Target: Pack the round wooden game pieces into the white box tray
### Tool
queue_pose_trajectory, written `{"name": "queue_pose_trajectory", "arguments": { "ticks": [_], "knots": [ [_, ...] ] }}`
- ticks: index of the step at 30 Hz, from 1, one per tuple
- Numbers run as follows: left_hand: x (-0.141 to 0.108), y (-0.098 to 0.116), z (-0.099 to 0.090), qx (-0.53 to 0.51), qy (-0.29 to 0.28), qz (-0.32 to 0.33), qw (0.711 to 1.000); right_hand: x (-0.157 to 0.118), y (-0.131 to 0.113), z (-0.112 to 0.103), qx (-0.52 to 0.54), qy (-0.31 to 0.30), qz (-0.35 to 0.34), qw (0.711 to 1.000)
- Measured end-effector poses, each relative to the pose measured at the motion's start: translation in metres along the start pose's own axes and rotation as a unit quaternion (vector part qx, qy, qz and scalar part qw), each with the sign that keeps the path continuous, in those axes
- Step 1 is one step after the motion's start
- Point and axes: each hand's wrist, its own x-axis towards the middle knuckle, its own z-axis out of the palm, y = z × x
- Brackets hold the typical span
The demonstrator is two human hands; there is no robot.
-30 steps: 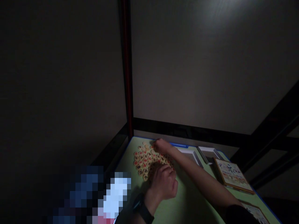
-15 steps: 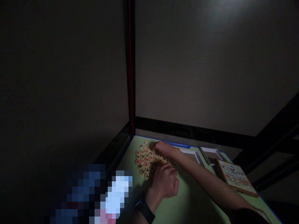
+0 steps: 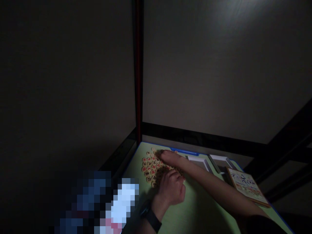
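Note:
Round wooden Chinese chess pieces (image 3: 149, 169), marked in red or black characters, lie flat and close together on the green tabletop (image 3: 195, 211). My left hand (image 3: 172, 188), with a dark watch on its wrist, rests at the near right side of the pieces. Its fingers are curled in, and what lies under them is hidden. Across the far side reaches my right hand (image 3: 170, 157), fingers bent down among the pieces and closed. Whatever its fingertips hold cannot be made out. Beyond it, a single red-marked piece (image 3: 175, 151) shows near the table's back edge.
A blue handle (image 3: 186, 151) runs along the table's back edge. To the right stand two shallow grey-white trays (image 3: 198, 159), (image 3: 220, 159) and a printed wood-rimmed box lid (image 3: 248, 187). Walls meet behind the table. A blurred-out patch (image 3: 124, 201) covers the lower left.
My right hand has shifted slightly, and a red-marked piece now shows behind it near the blue handle. My left hand has barely moved. The view has shifted a little.

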Motion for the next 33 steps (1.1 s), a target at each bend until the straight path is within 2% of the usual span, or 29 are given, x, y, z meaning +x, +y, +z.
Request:
{"name": "queue_pose_trajectory", "arguments": {
  "ticks": [9,16,20,24,29,33],
  "knots": [
    [0.0,0.0,0.001,-0.001,-0.004,0.006,1.0,0.02,0.028,-0.002,0.157,-0.04,0.044,0.986],
    [0.0,-0.001,0.004,0.01,0.008,0.02,1.0,0.024,0.031,0.007,0.242,-0.022,0.074,0.967],
    [-0.001,-0.001,0.004,0.011,0.019,0.018,1.0,0.02,0.036,0.004,0.251,0.016,0.076,0.965],
    [-0.001,0.0,0.002,0.011,0.005,0.014,1.0,0.01,0.04,0.004,0.242,0.037,0.068,0.967],
    [-0.001,0.002,0.0,0.017,0.001,0.018,1.0,-0.001,0.038,0.014,0.224,0.075,0.077,0.969],
    [-0.001,0.001,0.001,0.012,0.003,0.016,1.0,-0.005,0.036,0.021,0.209,0.077,0.073,0.972]
  ]
}}
